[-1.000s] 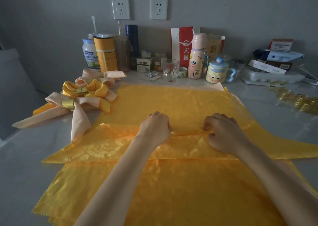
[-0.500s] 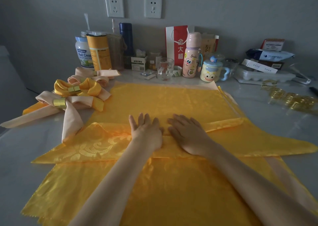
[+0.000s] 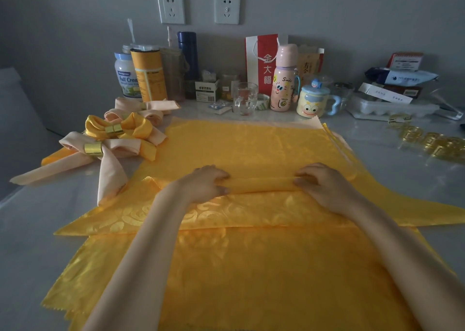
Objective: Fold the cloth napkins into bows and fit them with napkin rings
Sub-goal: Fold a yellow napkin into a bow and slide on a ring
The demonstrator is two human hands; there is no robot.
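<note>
Head view, folding stage. The person is working on the top yellow napkin, which is lying across the middle of the table on a stack of further yellow napkins that is reaching to the near edge. The left hand and the right hand are gripping a raised lengthwise fold along the napkin's far side. On each hand the fingers are curling over the top of the fold with the thumb tucking in below, so both are pinching cloth and neither is lying flat. Half a second ago both palms were pressing flat and side by side on the centre of the band. They are now standing well apart, one at each end of the lifted portion, and the cloth between them is bulging up into a soft tube. By this reading, the pressing of the last crease is finished and another turn is being taken, narrowing the napkin into the strip a bow needs; no ring is being fitted yet. Several finished bows are lying near the far left corner, one wearing a gold ring, and loose napkin rings are waiting by the right edge, well apart from the hands
</note>
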